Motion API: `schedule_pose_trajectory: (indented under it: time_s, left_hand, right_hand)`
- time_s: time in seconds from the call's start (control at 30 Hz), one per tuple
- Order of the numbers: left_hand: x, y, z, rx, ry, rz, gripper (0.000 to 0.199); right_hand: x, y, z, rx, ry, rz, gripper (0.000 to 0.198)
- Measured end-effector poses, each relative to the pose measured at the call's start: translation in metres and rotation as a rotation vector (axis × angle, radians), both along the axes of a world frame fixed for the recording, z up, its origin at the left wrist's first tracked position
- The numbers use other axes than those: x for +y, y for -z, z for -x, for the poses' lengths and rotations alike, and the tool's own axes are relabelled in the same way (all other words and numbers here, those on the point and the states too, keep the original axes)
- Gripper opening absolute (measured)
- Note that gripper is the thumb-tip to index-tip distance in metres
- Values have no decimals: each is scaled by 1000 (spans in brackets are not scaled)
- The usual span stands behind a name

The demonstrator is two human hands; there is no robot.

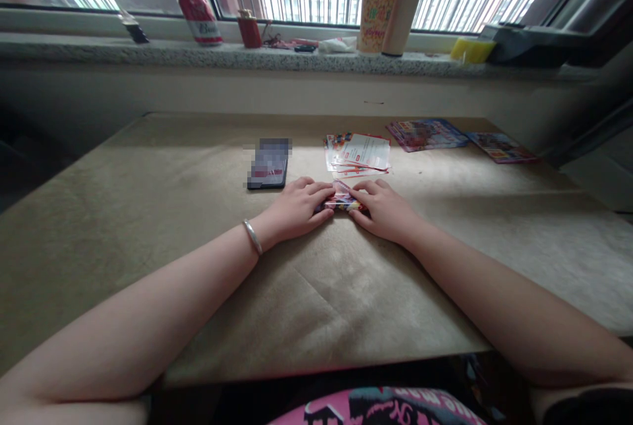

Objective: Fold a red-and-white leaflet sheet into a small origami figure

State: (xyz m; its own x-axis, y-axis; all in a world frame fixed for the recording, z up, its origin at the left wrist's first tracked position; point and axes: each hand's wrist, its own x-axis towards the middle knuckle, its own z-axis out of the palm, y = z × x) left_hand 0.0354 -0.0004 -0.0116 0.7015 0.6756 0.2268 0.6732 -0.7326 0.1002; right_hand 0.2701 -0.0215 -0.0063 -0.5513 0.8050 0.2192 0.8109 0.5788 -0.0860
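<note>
A small folded printed paper (341, 201), colourful and slightly shiny, lies on the table between my two hands. My left hand (307, 204), with a silver bangle at the wrist, presses its left end, fingers closed over it. Opposite, my right hand (378, 206) grips the right end between thumb and fingers. Parts of the paper are hidden under the fingertips. Just beyond the hands is a loose stack of printed leaflets (366, 150), white side up on top. A dark phone (270, 165) with a blurred screen lies left of them, near my left hand.
Farther right on the beige-covered table (306, 306) are a pile of colourful leaflets (428, 134) and a smaller pile (502, 147). On the windowsill stand a red and white can (200, 18), a red lighter (249, 29), a paper cup (376, 20) and a yellow object (472, 51).
</note>
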Motion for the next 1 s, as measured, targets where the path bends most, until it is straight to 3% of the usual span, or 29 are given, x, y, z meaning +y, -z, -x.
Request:
schedule_pose_trajectory:
  time_s: [0.63,0.83,1.0]
  left_hand:
    - [2,2,0,51,-24,28,53]
    - [1,4,1,40,-28,58,55]
    - [1,4,1,40,-28,68,55]
  right_hand:
    - [-8,-10,0,-62,-39,-48,38]
    - [-6,-3,0,23,-193,-119,39]
    - [-4,1,-1,92,-245,-31,39]
